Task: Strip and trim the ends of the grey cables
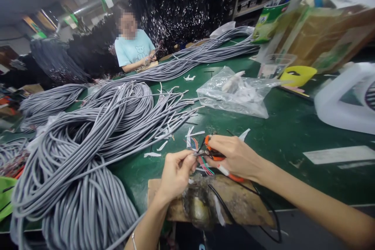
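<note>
My left hand (177, 170) is closed in a pinch on the end of a cable. Thin red, green and blue wires (207, 166) fan out just beside its fingertips. Orange-handled cutters (215, 154) are gripped in my right hand (237, 156), their metal jaws against the cable at my left fingertips. The exact point of contact is hidden by my fingers. Below both hands lies a worn wooden board (249, 203) with a dark, stained lump (200, 207) on it. A black cable (224, 203) runs across the board.
Large coils of grey cable (88, 136) cover the left side of the green table (287, 133). Scraps of white tape lie around. A plastic bag (234, 90), a yellow cup (299, 76) and a white jug (345, 101) stand right. Across the table sits a co-worker (134, 49).
</note>
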The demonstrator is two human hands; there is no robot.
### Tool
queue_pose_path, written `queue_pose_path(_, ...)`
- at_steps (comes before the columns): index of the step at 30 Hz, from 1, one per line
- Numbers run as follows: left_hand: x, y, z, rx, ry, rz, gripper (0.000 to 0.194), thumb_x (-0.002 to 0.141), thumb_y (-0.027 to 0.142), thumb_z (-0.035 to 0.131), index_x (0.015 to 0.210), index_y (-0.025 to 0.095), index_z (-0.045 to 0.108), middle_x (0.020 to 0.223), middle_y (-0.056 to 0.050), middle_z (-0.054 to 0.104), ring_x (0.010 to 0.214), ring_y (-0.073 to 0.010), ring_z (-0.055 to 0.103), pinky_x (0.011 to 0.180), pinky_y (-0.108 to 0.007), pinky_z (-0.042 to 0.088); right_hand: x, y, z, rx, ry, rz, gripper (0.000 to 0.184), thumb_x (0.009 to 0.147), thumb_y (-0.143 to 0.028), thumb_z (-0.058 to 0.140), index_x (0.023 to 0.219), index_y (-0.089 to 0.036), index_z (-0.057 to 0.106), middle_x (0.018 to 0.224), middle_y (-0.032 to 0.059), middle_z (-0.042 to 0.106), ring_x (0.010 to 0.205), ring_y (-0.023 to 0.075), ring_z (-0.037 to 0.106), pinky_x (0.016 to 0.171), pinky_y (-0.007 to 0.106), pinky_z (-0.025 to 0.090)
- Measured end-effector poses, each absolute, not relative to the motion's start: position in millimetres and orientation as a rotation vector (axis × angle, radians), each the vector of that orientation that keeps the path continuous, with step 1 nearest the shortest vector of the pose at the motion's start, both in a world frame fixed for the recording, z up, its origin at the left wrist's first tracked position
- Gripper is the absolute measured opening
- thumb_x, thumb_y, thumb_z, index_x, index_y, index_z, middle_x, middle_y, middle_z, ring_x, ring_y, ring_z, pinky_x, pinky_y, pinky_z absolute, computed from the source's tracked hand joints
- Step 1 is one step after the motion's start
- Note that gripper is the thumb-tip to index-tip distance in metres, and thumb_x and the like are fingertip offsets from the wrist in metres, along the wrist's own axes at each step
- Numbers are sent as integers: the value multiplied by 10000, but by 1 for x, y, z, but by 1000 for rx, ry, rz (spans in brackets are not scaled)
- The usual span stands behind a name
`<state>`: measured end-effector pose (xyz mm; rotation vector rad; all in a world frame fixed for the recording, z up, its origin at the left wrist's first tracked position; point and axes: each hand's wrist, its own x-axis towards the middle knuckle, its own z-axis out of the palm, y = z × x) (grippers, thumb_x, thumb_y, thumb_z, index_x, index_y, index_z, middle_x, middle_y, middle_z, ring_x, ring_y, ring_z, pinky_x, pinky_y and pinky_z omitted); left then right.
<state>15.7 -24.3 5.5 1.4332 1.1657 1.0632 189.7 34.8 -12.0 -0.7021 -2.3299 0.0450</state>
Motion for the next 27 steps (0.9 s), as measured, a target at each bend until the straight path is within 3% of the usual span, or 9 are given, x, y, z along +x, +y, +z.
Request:
queue_pose_path(6, 18, -24, 6, 1514, 1179, 982, 355, 850, 373, 421, 585, 142, 468, 515, 49, 352, 468, -59, 270, 448, -195, 221, 192, 28, -16, -650, -2209, -269, 342, 875, -253, 388, 540, -197, 433, 438, -18, 446, 402, 94, 413, 422, 205, 284)
queue_pose_path(10, 16, -29, 13, 1598, 1307, 1021, 300, 866, 319, 392, 916, 120, 611, 526, 49, 379, 460, -75, 290, 450, -197, 247, 193, 27, -22, -688, -2119, -213, 398, 883, -249, 387, 490, -193, 414, 394, -33, 430, 354, 70, 378, 413, 189, 285)
queue_pose_path(14, -12, -69, 25, 1728, 1708, 1016, 362, 891, 267, 321, 1120, 176, 585, 625, 4, 533, 488, -102, 392, 506, -207, 338, 201, 33, -21, -1062, -2145, -146, 388, 839, -329, 449, 476, -190, 456, 415, -2, 497, 374, 92, 429, 438, 210, 315)
queue_pose_path(18, -49, -131, 35, 1801, 1849, 478, 387, 904, 258, 285, 1158, 226, 575, 539, 28, 552, 502, -112, 484, 593, -195, 411, 219, 48, -9, -1578, -2371, -22, 170, 690, -333, 605, 584, -201, 616, 551, 54, 634, 429, 162, 518, 389, 233, 268)
queue_pose_path(21, -64, -149, 43, 1867, 1869, 164, 382, 889, 305, 354, 1231, 278, 521, 572, 39, 589, 544, -117, 537, 593, -185, 421, 231, 57, -3, -1782, -2421, 82, 148, 690, -316, 614, 700, -191, 692, 656, 106, 678, 510, 218, 580, 389, 254, 296)
queue_pose_path(24, -69, -121, 46, 1922, 1997, 251, 382, 900, 339, 352, 1221, 239, 532, 651, 17, 634, 549, -121, 556, 609, -204, 441, 233, 59, -4, -1653, -2428, 59, 161, 711, -260, 584, 756, -175, 712, 767, 123, 693, 688, 260, 622, 465, 286, 400)
queue_pose_path(27, -70, -63, 36, 2094, 2174, 346, 294, 856, 278, 474, 1097, 183, 611, 849, -49, 671, 743, -154, 603, 739, -243, 449, 222, 53, -10, -1332, -2436, 82, 187, 746, -194, 521, 774, -180, 705, 795, 90, 693, 772, 232, 615, 621, 306, 475)
